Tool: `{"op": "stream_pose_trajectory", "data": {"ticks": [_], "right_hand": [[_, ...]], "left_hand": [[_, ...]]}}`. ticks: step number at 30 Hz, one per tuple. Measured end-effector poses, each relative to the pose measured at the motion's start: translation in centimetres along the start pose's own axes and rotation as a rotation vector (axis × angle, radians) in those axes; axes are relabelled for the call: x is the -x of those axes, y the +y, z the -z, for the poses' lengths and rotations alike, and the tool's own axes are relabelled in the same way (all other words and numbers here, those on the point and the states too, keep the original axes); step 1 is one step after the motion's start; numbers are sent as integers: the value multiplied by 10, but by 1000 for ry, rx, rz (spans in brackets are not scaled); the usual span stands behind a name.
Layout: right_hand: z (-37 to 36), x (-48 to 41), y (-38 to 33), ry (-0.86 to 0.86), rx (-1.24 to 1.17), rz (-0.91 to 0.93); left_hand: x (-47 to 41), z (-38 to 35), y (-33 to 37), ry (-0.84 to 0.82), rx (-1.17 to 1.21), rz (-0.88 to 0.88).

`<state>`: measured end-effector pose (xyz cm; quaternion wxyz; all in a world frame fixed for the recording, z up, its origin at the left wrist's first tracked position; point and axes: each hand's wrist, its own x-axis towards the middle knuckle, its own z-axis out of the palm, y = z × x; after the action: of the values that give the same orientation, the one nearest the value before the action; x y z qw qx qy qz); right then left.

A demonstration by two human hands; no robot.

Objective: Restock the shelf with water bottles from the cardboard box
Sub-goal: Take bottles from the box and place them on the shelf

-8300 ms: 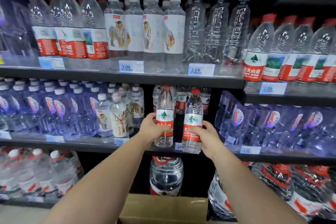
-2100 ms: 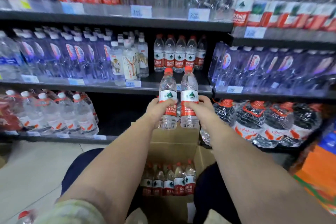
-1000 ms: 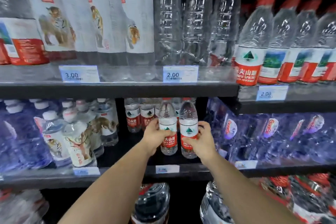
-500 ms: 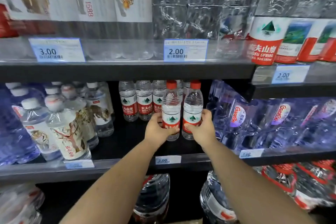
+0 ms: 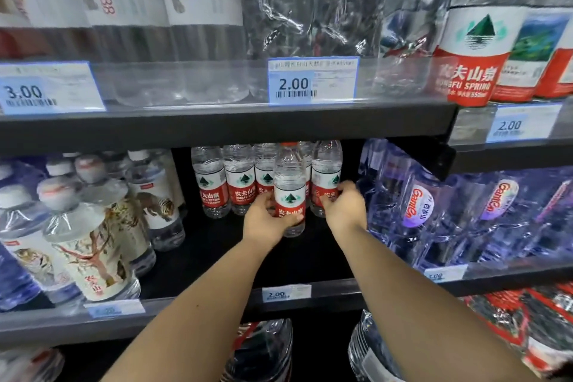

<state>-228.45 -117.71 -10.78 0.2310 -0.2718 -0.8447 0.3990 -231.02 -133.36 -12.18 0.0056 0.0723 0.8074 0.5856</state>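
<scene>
The front bottle [image 5: 290,186], a clear plastic water bottle with a red cap and a white-and-red label, stands upright in the middle of the dark shelf board [image 5: 217,260]. The left hand [image 5: 268,222] grasps it low down, the thumb across the red part of the label and the fingers wrapped round its left side. Whether its base rests on the board or hangs just above it cannot be told.

Just to its right and further back is the second bottle [image 5: 327,167], of the same clear plastic and white-and-red label, its cap hidden behind the edge of the upper dark shelf [image 5: 217,125]. The right hand [image 5: 342,208] holds it from the right, its fingers curled on the lower label.

This second bottle stands in line with the back row of matching red-labelled bottles [image 5: 243,183], which lies behind and to the left of the front bottle.

Left of these are white tiger-label bottles [image 5: 93,245]; right of them, blue-tinted clear bottles [image 5: 434,205]. A blue "2.00" price tag [image 5: 285,293] sits on the shelf's front edge, below the hands.
</scene>
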Motion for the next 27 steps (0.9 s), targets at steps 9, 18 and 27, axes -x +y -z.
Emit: {"op": "stream_pose_trajectory", "data": {"ticks": [9, 18, 27], "right_hand": [[-8, -12, 12, -81, -319, -79], [-10, -4, 14, -217, -409, -55], [21, 21, 29, -210, -389, 8]], "left_hand": [[-15, -3, -5, 7, 3, -33], [-13, -7, -5, 0, 24, -38], [2, -48, 16, -58, -19, -54]]}}
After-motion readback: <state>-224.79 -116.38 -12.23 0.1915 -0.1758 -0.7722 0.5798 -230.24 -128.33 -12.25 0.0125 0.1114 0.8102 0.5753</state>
